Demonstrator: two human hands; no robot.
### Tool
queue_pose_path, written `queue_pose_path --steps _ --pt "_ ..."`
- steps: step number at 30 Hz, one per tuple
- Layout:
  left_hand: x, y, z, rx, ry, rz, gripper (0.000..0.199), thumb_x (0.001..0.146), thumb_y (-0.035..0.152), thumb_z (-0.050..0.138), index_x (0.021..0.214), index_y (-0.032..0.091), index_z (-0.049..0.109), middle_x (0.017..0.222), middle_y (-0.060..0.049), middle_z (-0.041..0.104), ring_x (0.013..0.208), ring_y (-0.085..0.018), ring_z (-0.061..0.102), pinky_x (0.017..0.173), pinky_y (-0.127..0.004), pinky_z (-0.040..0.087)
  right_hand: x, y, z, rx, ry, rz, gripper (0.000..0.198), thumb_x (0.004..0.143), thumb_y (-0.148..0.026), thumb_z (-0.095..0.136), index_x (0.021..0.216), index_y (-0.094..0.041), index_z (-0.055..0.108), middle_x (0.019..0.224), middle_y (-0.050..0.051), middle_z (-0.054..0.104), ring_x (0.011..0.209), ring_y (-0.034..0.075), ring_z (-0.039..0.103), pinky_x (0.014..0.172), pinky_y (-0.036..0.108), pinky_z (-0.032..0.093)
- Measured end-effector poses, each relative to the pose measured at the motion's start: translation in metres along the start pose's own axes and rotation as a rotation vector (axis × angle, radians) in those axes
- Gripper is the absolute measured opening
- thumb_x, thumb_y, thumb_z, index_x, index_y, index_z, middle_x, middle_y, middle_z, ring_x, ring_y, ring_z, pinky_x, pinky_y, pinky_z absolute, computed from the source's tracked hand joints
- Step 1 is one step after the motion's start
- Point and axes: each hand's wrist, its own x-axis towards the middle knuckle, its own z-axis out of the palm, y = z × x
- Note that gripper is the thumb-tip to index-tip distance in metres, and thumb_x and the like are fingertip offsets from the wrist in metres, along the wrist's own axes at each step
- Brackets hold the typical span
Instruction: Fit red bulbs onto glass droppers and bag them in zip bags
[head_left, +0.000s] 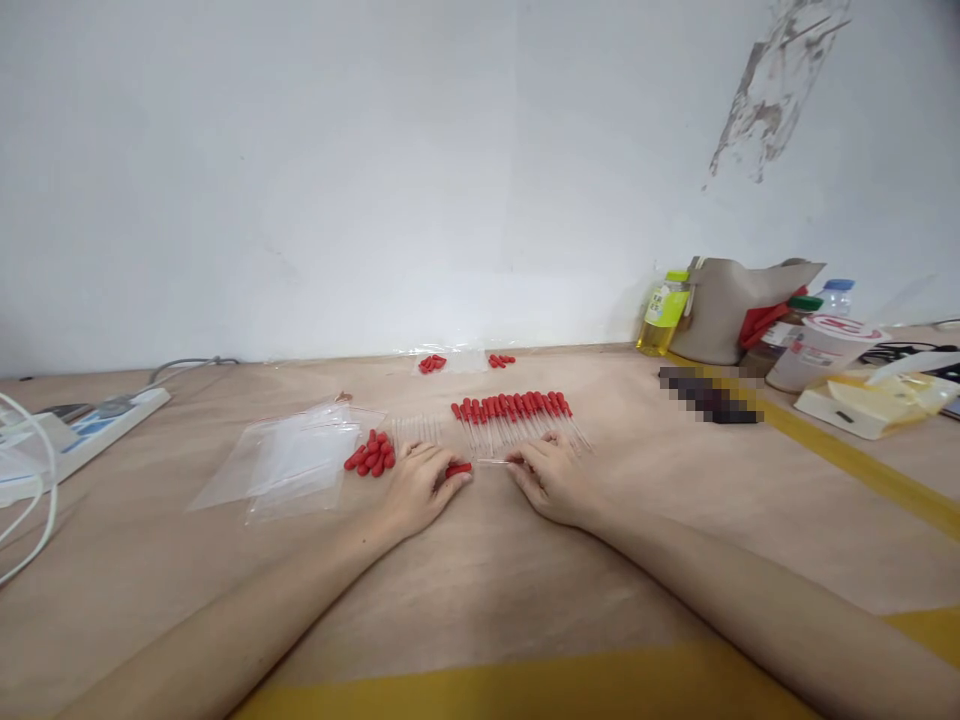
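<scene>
My left hand is closed on a red rubber bulb, its open end turned to the right. Facing it, my right hand pinches a thin clear glass tube that points left, a small gap apart from the bulb. Beyond my hands lies a row of droppers, red bulbs fitted on glass tubes. A pile of loose red bulbs sits left of my left hand. Several bare glass tubes lie just behind that hand, partly hidden by it.
Clear plastic bags are spread at the left, near a white power strip with cables. Two small groups of red bulbs lie by the wall. A yellow-capped bottle, a grey bag and a paper cup stand at the right.
</scene>
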Motion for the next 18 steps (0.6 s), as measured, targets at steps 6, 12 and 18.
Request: queue_pose_path --steps 6,12,18 --pt "-0.0011 -0.003 -0.0022 -0.033 0.02 0.046 0.017 0.084 0.034 0.048 0.083 0.02 0.058 0.081 0.0 0.064 0.078 -0.017 0.054 0.079 -0.033 0.033 0.0005 -0.0029 0.0035 -0.017 -0.02 0.014 0.015 0.085 -0.022 0.039 0.084 -0.018 0.053 0.083 0.001 0.063 0.069 0.011 0.053 0.079 0.031 0.025" --pt "-0.0016 -0.004 0.0008 -0.109 0.04 0.096 0.017 0.086 0.031 0.046 0.086 0.019 0.057 0.081 -0.003 0.063 0.078 -0.017 0.055 0.078 -0.033 0.038 0.0016 -0.0024 0.0015 -0.019 -0.083 0.01 0.018 0.087 -0.021 0.038 0.085 -0.019 0.056 0.085 0.002 0.064 0.074 0.011 0.054 0.08 0.03 0.024" --pt "-0.0023 -0.0048 0.0017 -0.151 -0.026 0.148 0.017 0.088 0.027 0.044 0.086 0.019 0.058 0.079 -0.002 0.064 0.075 -0.016 0.055 0.075 -0.031 0.038 0.0038 0.0026 0.0013 -0.031 -0.114 -0.017 0.021 0.087 -0.021 0.04 0.086 -0.022 0.06 0.083 0.001 0.064 0.074 0.011 0.053 0.082 0.031 0.022"
